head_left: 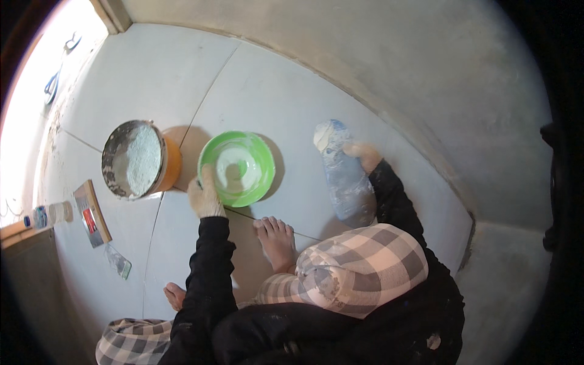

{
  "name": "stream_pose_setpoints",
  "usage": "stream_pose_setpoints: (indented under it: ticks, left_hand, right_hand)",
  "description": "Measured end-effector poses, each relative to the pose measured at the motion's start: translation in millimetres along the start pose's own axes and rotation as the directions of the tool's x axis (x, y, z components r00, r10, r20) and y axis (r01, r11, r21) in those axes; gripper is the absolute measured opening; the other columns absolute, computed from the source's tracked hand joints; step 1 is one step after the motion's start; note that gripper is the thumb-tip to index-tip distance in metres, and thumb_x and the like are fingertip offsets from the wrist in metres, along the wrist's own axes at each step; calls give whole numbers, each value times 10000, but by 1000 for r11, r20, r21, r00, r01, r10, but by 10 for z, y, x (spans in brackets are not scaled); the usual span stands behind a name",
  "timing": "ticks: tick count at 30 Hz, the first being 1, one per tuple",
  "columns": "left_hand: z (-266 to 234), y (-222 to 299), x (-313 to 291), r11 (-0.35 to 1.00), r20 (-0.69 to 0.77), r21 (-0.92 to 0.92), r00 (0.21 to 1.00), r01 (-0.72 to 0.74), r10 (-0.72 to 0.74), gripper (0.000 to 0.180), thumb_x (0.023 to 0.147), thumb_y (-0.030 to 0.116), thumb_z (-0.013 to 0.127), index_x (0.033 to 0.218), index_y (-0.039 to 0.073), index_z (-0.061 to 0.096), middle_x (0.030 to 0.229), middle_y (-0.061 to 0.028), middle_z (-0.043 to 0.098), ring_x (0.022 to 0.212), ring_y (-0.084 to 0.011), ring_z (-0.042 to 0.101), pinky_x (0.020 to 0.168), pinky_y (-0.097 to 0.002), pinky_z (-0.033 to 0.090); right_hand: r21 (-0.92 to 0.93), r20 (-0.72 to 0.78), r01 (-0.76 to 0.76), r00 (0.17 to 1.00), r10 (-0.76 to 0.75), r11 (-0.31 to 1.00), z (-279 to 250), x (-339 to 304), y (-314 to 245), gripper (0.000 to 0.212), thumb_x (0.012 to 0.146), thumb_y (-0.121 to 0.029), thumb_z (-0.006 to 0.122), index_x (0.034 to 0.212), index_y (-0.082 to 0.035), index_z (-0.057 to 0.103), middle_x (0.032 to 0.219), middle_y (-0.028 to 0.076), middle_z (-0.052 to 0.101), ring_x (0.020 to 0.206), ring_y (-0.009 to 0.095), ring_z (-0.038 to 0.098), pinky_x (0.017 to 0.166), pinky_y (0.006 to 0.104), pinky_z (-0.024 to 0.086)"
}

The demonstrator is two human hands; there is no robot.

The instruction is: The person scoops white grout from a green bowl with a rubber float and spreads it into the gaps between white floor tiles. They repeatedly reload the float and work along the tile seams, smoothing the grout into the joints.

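My gloved left hand (204, 198) grips the near left rim of a green bowl (263, 163), thumb over the edge. Whitish residue is smeared across the inside of the bowl, which is at the floor's middle. To the right, my gloved right hand (364, 156) is closed on the upper side of a large translucent plastic bottle (347, 182). White material coats the bottle's far end; its near end lies close to my knee. The right-hand fingertips are partly hidden against the plastic.
An orange bucket (173, 163) with pale, powdery-looking material stands left of the bowl. Nearer lie a wood-edged flat blade (91, 213), a small scraper (118, 261) and a clear bottle (42, 217). Grey walls (426, 67) bound the tiled floor (274, 79) at the back and right.
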State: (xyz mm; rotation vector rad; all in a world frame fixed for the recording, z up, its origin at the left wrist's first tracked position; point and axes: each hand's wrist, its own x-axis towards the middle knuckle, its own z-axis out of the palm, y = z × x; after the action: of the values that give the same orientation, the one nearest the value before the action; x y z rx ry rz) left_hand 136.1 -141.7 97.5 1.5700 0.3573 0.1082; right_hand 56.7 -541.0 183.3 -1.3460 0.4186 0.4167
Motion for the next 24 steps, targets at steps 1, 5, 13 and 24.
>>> stream_pose_setpoints:
  ticks: [1,5,13,24]
  left_hand:
    - [49,5,-8,996,42,-65,997,66,-64,403,957,358,695,861,-28,634,798,-64,620,748,-134,571,661,-316,465]
    - [204,71,-61,841,323,-354,897,410,-301,371,913,299,777,1058,3,606,892,-59,624,794,-136,593,704,-297,482]
    - [202,154,-21,577,519,-535,779,617,-352,481,1018,450,607,1268,39,611,1135,-82,689,1049,-201,655,887,-367,549]
    - [164,54,368,756,348,-416,857,505,-380,583,1001,542,570,1190,7,701,1052,-81,701,911,-169,646,813,-311,518]
  right_hand:
    - [69,46,-10,999,7,998,124,66,21,476,952,-281,657,1311,26,601,1190,123,698,1048,197,670,949,344,525]
    - [286,235,-68,972,-1,956,548,-5,-25,523,936,-253,677,1363,20,550,1238,142,675,1089,210,659,973,360,523]
    - [208,305,23,948,-87,978,823,-408,-164,650,896,-175,720,1461,9,454,1339,180,622,1167,239,637,1014,388,517]
    - [-842,530,386,723,-443,-377,1593,114,43,542,830,-114,640,1355,-243,607,1311,120,598,994,317,598,850,436,520]
